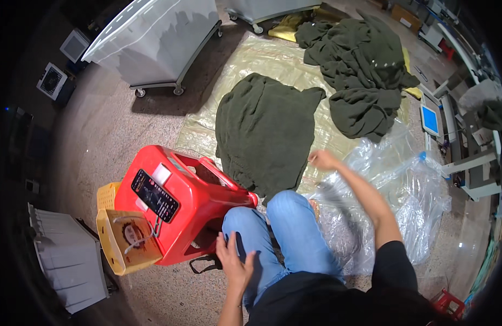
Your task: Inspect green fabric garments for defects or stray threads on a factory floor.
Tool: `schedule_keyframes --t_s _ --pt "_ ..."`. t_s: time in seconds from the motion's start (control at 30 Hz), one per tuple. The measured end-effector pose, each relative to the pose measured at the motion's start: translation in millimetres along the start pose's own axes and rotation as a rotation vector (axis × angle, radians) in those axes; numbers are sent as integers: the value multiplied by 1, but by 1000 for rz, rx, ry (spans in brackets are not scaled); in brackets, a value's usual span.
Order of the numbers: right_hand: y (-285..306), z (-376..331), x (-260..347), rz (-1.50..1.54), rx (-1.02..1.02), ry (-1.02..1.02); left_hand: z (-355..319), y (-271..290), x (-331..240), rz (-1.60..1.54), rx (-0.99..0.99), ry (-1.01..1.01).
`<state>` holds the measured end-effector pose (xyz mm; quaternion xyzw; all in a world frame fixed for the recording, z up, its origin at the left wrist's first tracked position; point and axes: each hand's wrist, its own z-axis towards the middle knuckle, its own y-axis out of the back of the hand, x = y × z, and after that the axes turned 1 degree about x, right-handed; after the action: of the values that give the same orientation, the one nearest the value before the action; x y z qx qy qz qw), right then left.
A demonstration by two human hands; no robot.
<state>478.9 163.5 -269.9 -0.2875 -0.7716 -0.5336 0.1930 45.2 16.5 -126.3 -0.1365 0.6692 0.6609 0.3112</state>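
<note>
My left hand (235,262) is beside my left knee, its fingers spread and holding nothing. My right hand (322,160) is stretched forward with its fingers curled together, and whatever they may hold is too small to make out. Just left of that hand lies a dark green garment (267,130), spread out fairly flat on a yellowish plastic sheet (199,127). A heap of the same dark green cloth (365,60) is piled farther back on the right. Crumpled clear plastic (408,212) covers the floor under my right forearm.
A red plastic stool (207,193) at my left carries a phone (154,195) and scissors (157,226). A yellow paper bag (128,242) stands against it. Wheeled white bins (158,49) are behind, and a grey bin (71,255) is at far left. A blue-screened device (429,120) stands right.
</note>
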Motion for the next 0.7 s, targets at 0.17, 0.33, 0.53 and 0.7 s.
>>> schedule_keyframes --t_s 0.17,0.33,0.53,0.7 --pt "-172 33 46 -97 263 28 -8 -31 1 82 -48 49" --pt "-222 50 85 -321 533 221 -10 -25 0 66 -31 69" --pt "-256 56 50 -349 287 -10 9 -12 -17 40 156 207" --pt "-259 64 74 -277 92 -123 1 -19 -1 74 118 218"
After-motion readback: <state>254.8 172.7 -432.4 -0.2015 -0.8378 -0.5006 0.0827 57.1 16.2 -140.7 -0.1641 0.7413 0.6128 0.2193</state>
